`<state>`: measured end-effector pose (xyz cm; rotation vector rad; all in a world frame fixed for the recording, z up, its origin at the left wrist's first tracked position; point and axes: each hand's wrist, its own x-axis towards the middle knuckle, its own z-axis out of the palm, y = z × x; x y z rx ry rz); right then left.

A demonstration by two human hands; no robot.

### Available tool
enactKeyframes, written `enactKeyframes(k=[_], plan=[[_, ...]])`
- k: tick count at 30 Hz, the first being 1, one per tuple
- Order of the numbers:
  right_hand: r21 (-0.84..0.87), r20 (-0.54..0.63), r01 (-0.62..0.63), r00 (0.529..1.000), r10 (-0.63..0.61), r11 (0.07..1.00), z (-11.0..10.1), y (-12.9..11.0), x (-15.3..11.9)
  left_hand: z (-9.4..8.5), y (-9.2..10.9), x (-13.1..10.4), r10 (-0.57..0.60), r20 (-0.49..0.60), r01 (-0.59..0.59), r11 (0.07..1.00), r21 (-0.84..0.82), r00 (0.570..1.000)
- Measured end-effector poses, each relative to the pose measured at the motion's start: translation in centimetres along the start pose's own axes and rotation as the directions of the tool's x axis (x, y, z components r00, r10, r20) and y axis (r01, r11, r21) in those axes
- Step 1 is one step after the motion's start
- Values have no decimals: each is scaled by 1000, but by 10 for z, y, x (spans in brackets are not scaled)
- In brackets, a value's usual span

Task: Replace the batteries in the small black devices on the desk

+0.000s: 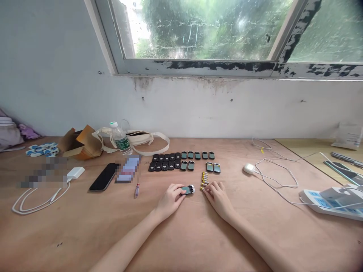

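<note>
My left hand point(171, 199) grips a small electronic device with a grey screen point(186, 190), its fingers and thumb closed on one end. The device lies tilted sideways, and its white and black end points right. Beside it, my right hand point(220, 197) has its thumb and fingertips closed on the nearest small battery point(202, 188). Several more yellow and silver batteries point(205, 177) lie in a short column just beyond those fingers. Farther back are two devices point(213, 167) side by side, several more devices with screens point(197, 155), and two rows of black covers point(164, 161).
Left of my hands lie a small screwdriver point(137, 190), a black phone point(104, 177) and a white cable point(42, 206). A water bottle point(121, 140), a strapped bag point(140, 138) and an open cardboard box point(82, 143) stand behind. At right are a corded white plug point(249, 168) and power strip point(314, 202).
</note>
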<state>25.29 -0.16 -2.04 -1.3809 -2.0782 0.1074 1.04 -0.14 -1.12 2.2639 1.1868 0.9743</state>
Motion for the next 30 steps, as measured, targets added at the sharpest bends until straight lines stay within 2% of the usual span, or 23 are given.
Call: enactKeyframes(k=[4,8,10,14,18,30], plan=[[154,18,-15,1000,13,988,-2,-6,1,-1,1,1,6,15,-6,1000,0,1000],[357,39,-125,992,120,926,1,-13,4,0,1,1,24,33,-24,1000,5,999],[453,87,-188,982,167,872,2,-17,7,1,0,0,34,40,-35,999,8,999],[587,219,-258,963,157,767,2,-24,14,1,2,1,36,54,-37,999,28,998],[602,231,-272,959,163,750,3,-29,19,0,3,2,24,60,-26,999,24,998],[523,175,-192,978,116,831,16,-31,26,7,0,3,22,42,-24,999,47,999]])
